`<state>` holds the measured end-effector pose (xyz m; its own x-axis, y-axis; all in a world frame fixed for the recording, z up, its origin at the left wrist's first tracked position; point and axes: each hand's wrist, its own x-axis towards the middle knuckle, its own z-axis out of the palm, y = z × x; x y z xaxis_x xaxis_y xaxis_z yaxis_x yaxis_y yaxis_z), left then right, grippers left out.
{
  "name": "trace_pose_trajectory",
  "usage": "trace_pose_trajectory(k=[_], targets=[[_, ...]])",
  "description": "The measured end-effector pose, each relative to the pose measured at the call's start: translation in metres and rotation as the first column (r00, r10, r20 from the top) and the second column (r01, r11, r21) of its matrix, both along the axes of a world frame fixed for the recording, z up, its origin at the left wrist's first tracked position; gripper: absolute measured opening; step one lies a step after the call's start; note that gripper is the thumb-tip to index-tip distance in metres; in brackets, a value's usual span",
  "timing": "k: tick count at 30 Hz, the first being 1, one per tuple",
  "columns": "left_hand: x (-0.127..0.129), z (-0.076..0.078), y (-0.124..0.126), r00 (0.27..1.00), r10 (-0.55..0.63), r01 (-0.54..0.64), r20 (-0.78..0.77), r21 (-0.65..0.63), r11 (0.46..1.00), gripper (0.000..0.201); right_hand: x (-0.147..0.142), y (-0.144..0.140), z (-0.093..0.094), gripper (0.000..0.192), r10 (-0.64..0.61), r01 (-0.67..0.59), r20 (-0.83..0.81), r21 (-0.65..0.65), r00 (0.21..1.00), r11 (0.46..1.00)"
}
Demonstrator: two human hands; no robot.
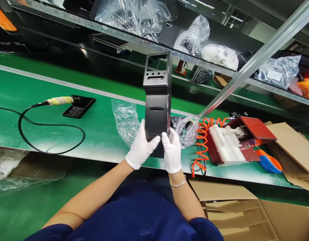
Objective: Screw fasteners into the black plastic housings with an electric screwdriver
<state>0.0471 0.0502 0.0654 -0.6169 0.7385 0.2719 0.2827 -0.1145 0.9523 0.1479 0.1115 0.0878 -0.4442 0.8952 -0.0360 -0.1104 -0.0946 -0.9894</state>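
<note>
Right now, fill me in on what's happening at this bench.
A person in white gloves holds a black metal bracket upright above the green bench. The left hand and right hand both grip its lower end, fingers wrapped around the edges. Behind it lie crumpled clear plastic bags. To the left, a black cable runs to a small black plate. To the right sit an orange coiled hose and a red and white fixture, with cardboard beyond.

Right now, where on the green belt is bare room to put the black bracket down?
Free: the green belt between the cable loop and the plastic bag. Crowded: right of the hands, with the orange hose and red fixture.
</note>
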Motion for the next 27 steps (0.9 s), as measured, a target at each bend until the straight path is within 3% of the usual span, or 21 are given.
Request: trace_pose_trajectory(k=[2,5,10,12,17,21,25,27], targets=[[0.005,-0.005,0.002,0.999,-0.044,0.043,-0.007,-0.050,0.998,0.093,-0.001,-0.006,-0.001,0.069,-0.060,0.059,0.003,0.052,0.998,0.997],[0.006,-0.014,0.006,0.998,-0.059,0.059,-0.027,-0.002,0.998,0.081,0.000,-0.013,-0.002,0.069,-0.077,0.065,0.072,0.155,0.994,0.986],[-0.002,-0.024,0.010,0.993,0.049,-0.051,-0.106,-0.020,0.998,0.080,-0.002,-0.012,-0.005,0.072,-0.103,0.076,0.122,0.210,0.987,0.975],[-0.006,-0.020,0.007,0.995,0.050,-0.052,-0.088,-0.020,0.998,0.078,-0.001,-0.006,-0.005,0.074,-0.102,0.080,0.113,0.185,0.988,0.979],[-0.015,0.005,-0.004,0.975,-0.155,0.141,0.160,0.094,0.986,0.058,0.006,0.011,0.001,0.077,0.018,-0.018,0.001,0.040,1.000,0.999],[-0.010,0.021,-0.004,0.908,-0.042,-0.035,0.417,0.174,0.984,0.049,0.004,0.008,0.000,0.075,0.189,-0.190,0.011,0.039,0.982,0.981],[0.002,0.026,0.000,0.878,0.100,-0.203,0.469,0.175,0.963,0.053,-0.005,-0.001,-0.010,0.092,0.282,-0.294,0.110,0.117,0.953,0.949],[0.004,0.027,0.000,0.872,0.129,-0.236,0.473,0.176,0.956,0.055,-0.006,-0.002,-0.015,0.090,0.296,-0.314,0.134,0.144,0.946,0.938]])
